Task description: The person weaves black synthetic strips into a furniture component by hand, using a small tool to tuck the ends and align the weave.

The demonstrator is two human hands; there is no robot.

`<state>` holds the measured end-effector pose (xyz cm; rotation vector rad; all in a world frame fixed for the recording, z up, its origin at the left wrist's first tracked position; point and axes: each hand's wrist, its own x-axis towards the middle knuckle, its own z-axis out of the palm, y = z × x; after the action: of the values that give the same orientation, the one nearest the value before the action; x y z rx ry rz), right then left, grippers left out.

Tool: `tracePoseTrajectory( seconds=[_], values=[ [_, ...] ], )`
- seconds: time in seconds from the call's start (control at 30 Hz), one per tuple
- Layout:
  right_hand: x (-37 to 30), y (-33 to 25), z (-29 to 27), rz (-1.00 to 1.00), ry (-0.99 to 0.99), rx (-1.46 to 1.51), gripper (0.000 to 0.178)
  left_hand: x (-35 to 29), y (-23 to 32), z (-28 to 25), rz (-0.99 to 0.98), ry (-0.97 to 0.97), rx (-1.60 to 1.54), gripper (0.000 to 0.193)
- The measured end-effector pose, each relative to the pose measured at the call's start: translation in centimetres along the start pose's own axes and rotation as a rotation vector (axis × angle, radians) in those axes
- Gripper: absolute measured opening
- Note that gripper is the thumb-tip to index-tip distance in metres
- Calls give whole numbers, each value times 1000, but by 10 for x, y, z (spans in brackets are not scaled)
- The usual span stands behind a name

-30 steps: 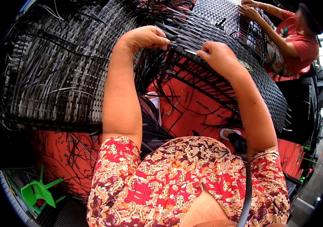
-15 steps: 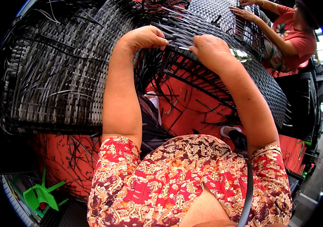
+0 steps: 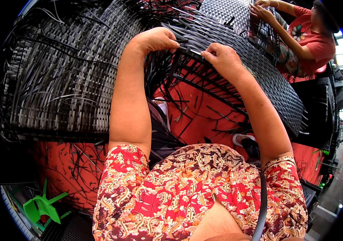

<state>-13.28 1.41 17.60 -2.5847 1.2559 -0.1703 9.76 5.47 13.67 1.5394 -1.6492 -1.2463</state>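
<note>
A dark woven panel of grey-black flat strips lies across a black frame ahead of me. At its left end my left hand is closed in a pinch on a short black strip. My right hand, just right of it over the panel's near edge, is closed around a tool with a pale pointed metal tip. The tip points left towards the pinched strip. My fingers hide most of the tool, so its exact kind is unclear. Loose strip ends stick out above my left hand.
A larger woven piece fills the left side, with long loose strips. Cut strips litter the red floor. A bright green plastic object stands at lower left. At upper right a co-worker in a red shirt handles another woven piece.
My right hand has dropped slightly and turned, and the pale tool end seen behind it before is now mostly hidden. My left hand stays almost in place. The co-worker's hands shifted a little.
</note>
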Motion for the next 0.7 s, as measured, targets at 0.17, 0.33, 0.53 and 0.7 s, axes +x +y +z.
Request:
tracePoseTrajectory(
  seconds=[0.17, 0.33, 0.53, 0.7],
  values=[
    [0, -2, 1, 10, -2, 23, 31, 3, 1, 1, 29, -7, 70, 24],
    [1, -4, 0, 0, 0, 23, 31, 4, 6, 0, 31, 1, 214, 26],
    [0, -4, 1, 4, 12, 10, 30, 4, 10, 3, -131, 4, 359, 29],
    [1, -5, 2, 15, -13, 11, 31, 2, 15, 5, -115, -12, 363, 39]
  ],
)
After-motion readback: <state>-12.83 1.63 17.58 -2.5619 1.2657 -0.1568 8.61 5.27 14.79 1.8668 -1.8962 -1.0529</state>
